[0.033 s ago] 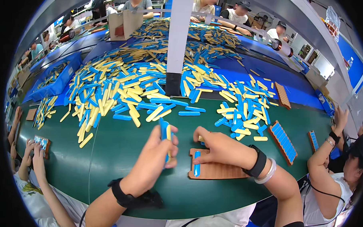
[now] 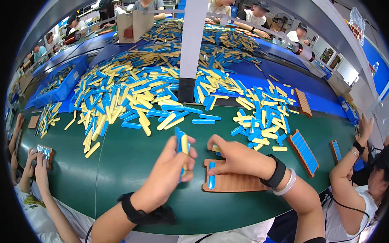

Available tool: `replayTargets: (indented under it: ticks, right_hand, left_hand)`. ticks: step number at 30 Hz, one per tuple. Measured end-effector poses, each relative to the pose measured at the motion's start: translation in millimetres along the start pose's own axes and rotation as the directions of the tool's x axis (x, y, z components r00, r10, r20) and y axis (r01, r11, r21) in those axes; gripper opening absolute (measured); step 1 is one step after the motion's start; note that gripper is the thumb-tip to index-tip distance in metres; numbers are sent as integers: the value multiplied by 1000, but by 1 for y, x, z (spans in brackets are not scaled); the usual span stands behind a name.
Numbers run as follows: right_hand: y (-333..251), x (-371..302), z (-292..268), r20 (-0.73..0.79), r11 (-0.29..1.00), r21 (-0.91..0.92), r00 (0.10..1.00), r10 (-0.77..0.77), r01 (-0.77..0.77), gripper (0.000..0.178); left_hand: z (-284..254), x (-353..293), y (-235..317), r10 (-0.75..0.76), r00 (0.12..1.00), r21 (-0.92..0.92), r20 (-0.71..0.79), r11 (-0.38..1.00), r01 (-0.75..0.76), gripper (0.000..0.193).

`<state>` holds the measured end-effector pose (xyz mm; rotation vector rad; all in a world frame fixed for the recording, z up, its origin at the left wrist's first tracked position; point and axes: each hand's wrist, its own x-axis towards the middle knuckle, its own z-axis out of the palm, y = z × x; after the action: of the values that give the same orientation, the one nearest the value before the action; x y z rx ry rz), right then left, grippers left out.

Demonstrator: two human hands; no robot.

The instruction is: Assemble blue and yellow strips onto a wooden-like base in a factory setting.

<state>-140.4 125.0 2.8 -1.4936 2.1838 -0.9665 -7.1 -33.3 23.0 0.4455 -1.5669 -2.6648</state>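
My left hand (image 2: 172, 165) is raised over the green work surface, its fingers closed round a small bunch of flat rounded strips (image 2: 185, 147), blue and yellow. My right hand (image 2: 236, 160) arches over a brown ridged tray (image 2: 241, 182), index finger and thumb apart. Its thumb rests against a blue strip (image 2: 211, 181) lying in the slot at the tray's left end. The tray's other visible slots hold no strips. Bits of blue and yellow show beneath the right fingers; whether those fingers hold them is hidden.
A large heap of blue and yellow strips (image 2: 133, 93) spreads beyond my hands, with a smaller pile (image 2: 263, 119) to the right. A tray filled with blue strips (image 2: 304, 153) lies further right. A white post (image 2: 191, 40) rises mid-table. Co-workers' hands (image 2: 39, 167) work at left.
My left hand, with the strips in it, has shifted slightly to the right. My right hand and the tray have hardly moved.
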Motion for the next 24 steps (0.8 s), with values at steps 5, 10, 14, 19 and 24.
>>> replayTargets:
  ticks: [5, 10, 14, 19, 24]
  right_hand:
    - [-4, 7, -11, 325, 983, -51, 928, 181, -174, 37]
    - [5, -3, -8, 50, 997, 67, 998, 40, -43, 25]
    - [-26, -19, -6, -118, 790, 595, 957, 265, -146, 28]
    - [-30, -20, -15, -187, 691, 707, 903, 386, -150, 18]
    - [-24, -24, -35, 71, 574, 750, 903, 423, -328, 18]
  left_hand:
    - [4, -2, -5, 45, 981, 155, 190, 985, -76, 35]
    - [4, 2, -10, 22, 968, 175, 248, 982, -67, 31]
    - [6, 0, -11, -33, 963, 216, 266, 976, -26, 27]
    - [6, -2, -5, -117, 971, 312, 209, 949, 48, 26]
    - [3, 2, -8, -64, 998, 245, 5, 968, 61, 24]
